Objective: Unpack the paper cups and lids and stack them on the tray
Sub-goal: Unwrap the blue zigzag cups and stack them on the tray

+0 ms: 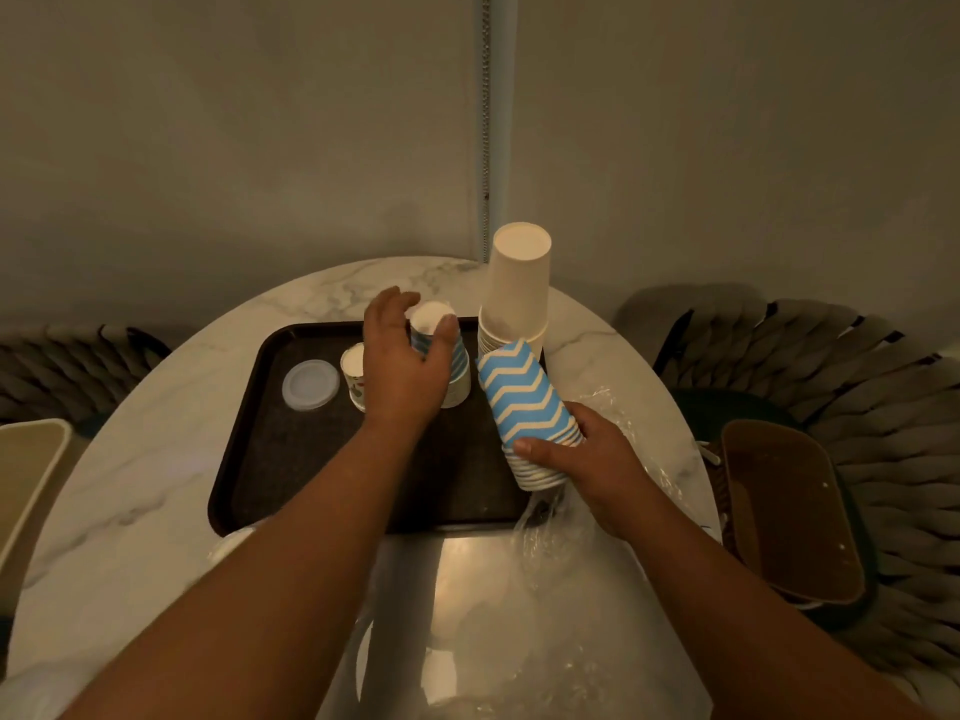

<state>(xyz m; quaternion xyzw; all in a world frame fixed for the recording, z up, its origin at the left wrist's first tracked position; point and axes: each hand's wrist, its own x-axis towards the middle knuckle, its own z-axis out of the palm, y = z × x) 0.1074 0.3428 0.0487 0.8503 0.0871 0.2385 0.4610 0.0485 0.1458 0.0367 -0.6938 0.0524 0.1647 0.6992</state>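
Both forearms enter from the lower edge of the head view and extend forward, bare to the wrist. The left forearm runs diagonally up and to the right. The left hand [402,356] is presented back-up, wrist nearly straight, fingers curved downward and spread, with the thumb [445,328] set apart on the right side of the hand, in a cupping grip. The right forearm runs up and to the left. The right hand [582,459] is lower and nearer the body, turned inward, with its thumb [535,449] lying across the front and the fingers wrapped behind, largely hidden.
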